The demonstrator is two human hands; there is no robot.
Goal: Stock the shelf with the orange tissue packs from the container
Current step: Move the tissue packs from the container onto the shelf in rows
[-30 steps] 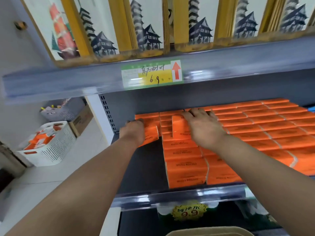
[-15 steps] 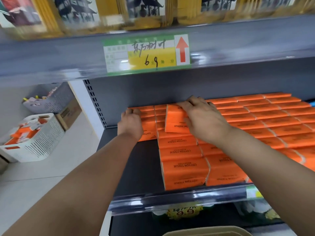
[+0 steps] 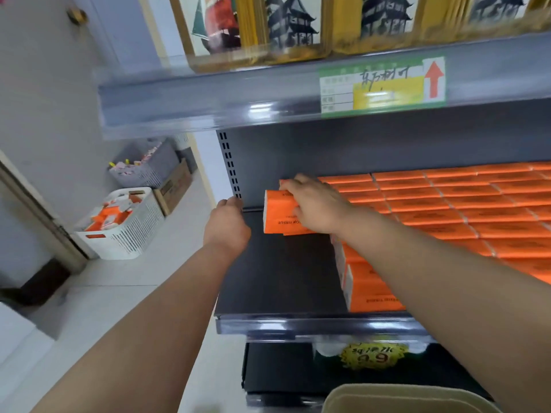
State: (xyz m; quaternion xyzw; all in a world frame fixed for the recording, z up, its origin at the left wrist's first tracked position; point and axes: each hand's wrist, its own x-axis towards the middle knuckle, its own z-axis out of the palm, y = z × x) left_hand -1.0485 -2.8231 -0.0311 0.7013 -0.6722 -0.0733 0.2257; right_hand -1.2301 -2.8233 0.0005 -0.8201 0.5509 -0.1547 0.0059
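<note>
Rows of orange tissue packs (image 3: 453, 204) cover the dark shelf (image 3: 277, 275) from the middle to the right. My right hand (image 3: 316, 208) grips one orange pack (image 3: 277, 217) standing at the left end of the back rows. Beside it on the left, my left hand (image 3: 228, 226) hovers over the bare part of the shelf, near the slotted upright, with fingers loosely curled and nothing in it. On the floor to the left stands the white slatted container (image 3: 134, 234), holding more orange packs.
The shelf above (image 3: 208, 96) overhangs my hands and carries a price tag (image 3: 381, 87) and framed pictures. A grey basket (image 3: 149, 168) and a cardboard box (image 3: 176, 186) sit behind the white container. A beige rim (image 3: 402, 397) shows at the bottom edge.
My left hand has come off the pack it held and drawn left. My right hand now holds a pack further left, at the end of the row. The view swung left.
</note>
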